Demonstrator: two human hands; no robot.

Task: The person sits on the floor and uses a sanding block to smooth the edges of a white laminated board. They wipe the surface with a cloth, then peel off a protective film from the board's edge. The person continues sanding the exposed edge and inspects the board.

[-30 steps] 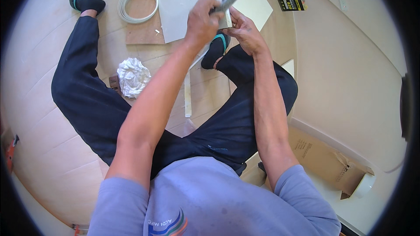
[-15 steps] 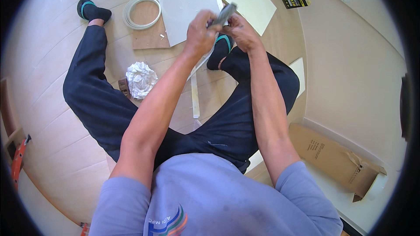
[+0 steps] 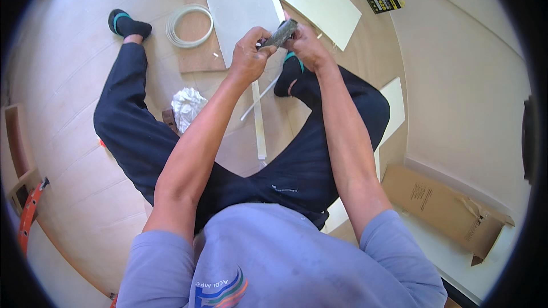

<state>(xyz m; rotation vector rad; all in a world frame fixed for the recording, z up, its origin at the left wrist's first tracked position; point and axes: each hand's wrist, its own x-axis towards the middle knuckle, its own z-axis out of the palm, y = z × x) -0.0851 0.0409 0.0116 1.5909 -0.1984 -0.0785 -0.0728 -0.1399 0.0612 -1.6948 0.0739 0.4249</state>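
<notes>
Above a light wood-toned floor [image 3: 97,194], a dark grey, oblong tool w/ a rough-looking face [image 3: 279,35] is held btwn two bare hands, well forward of the body. Its long axis is slanted — near end low at left, far end raised toward upper right. The near end is gripped by the left hand [image 3: 249,56], thumb and fingers closed on it. At the far end, the right hand [image 3: 310,49] is curled; whether that end is gripped or merely touched can't be told, b/c the palm is hidden. Neither hand is clearly nearer. Beyond the tool, a flat white panel [image 3: 235,5] is laid lengthwise, approx. straight away from the body — contact w/ the tool can't be confirmed. Below the hands, a thin, straight white strip [image 3: 248,111] is seen, slanted down to the left.
</notes>
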